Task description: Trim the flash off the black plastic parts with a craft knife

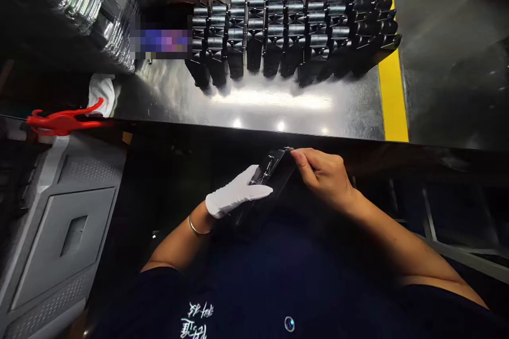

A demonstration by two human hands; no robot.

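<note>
White-gloved left hand [239, 191] clasps a black part [282, 170], right hand [328, 174] pinching its end, grey crate's [45, 243] contents hidden.

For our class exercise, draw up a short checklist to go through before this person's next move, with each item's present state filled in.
1. Black part held by the left hand: ok, gripped between thumb and fingers.
2. Right hand at the part: ok, its fingers meet the upper end.
3. What exactly the right fingers pinch there: cannot tell, too small.
4. Both hands gloved: not ok, only the left wears a white glove; the right is bare.
5. Wrists without jewellery: not ok, a bangle circles the left.
6. Other black parts in rows on the metal table: ok.
</note>
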